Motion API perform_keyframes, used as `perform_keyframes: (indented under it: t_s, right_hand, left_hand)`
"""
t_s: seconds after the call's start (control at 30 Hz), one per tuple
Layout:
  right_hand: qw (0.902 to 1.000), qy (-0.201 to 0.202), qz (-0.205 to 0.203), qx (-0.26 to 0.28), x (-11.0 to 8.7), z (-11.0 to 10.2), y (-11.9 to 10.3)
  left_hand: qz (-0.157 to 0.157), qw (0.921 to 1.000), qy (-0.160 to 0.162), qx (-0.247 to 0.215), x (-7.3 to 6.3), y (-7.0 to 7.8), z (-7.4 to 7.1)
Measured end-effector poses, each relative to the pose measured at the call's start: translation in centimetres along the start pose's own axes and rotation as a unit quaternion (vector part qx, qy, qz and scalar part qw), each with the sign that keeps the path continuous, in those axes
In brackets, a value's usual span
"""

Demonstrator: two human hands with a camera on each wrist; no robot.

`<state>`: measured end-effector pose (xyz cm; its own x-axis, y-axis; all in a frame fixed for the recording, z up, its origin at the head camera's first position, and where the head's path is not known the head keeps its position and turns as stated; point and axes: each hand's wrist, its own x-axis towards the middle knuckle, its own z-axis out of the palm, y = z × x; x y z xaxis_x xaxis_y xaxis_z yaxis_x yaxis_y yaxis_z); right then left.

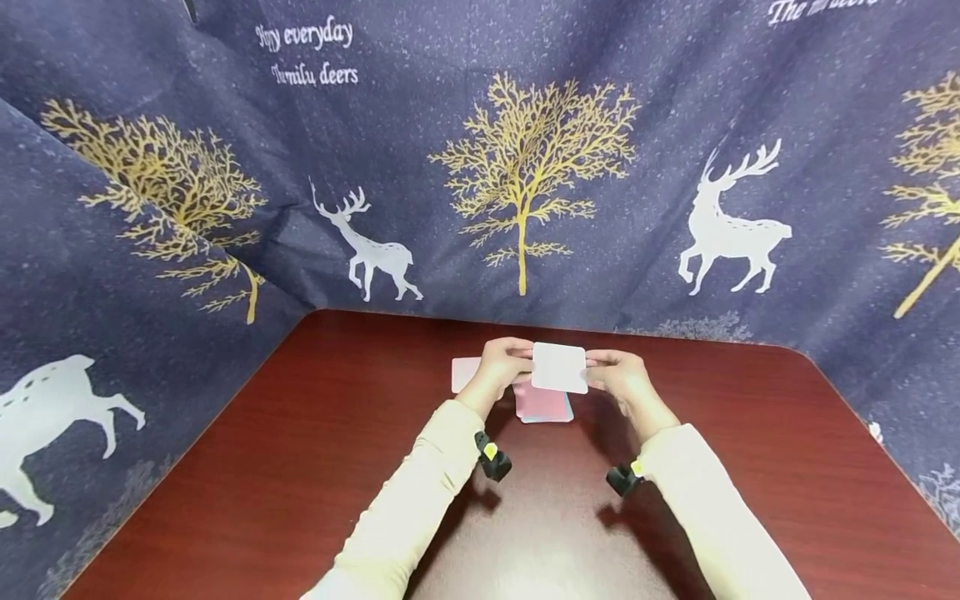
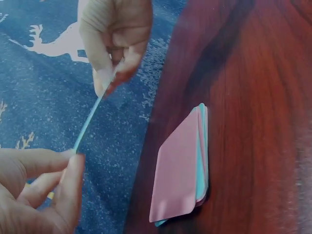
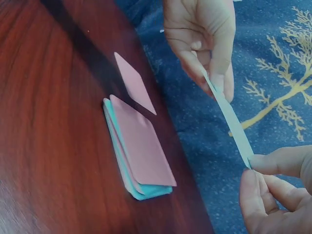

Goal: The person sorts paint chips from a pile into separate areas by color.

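Note:
A pale, thin card (image 1: 558, 367) with rounded corners is held up above the table between both hands. My left hand (image 1: 497, 368) pinches its left edge between thumb and fingers, while my right hand (image 1: 621, 380) pinches the opposite edge. Seen nearly edge-on in the left wrist view, the card (image 2: 88, 126) looks slightly bent. Below it lies a stack of pink and light-blue cards (image 3: 139, 146), a little uneven, with a pink one on top. A single pink card (image 3: 135, 83) lies beside the stack, partly behind my left hand in the head view.
The reddish-brown wooden table (image 1: 300, 467) has a rounded far edge. Close behind it hangs a dark blue cloth (image 1: 600, 250) printed with deer and golden trees. Each wrist wears a small black camera, the left one (image 1: 492, 457) and the right one (image 1: 624, 478).

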<state>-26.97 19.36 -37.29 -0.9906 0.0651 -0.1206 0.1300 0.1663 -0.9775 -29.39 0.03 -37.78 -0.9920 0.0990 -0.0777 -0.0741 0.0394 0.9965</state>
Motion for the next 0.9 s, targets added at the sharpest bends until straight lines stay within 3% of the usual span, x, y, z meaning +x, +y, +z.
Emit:
perform_keyframes:
  t_s: [0.17, 0.47, 0.9]
  right_hand:
    - [0.9997, 0.013, -0.002, -0.022, 0.2, -1.2, -0.8]
    - [0.9968, 0.051, -0.003, -0.062, 0.7, -2.8, -0.9]
    - [0.9942, 0.09, 0.004, -0.059, 2.1, -3.6, 0.6]
  left_hand:
    - [0.005, 0.9999, -0.012, 0.009, 0.7, 1.1, 1.2]
    - [0.04, 0.9971, 0.009, 0.064, 1.4, 1.7, 3.9]
    - [0.066, 0.9884, 0.026, 0.134, 4.2, -0.8, 6.3]
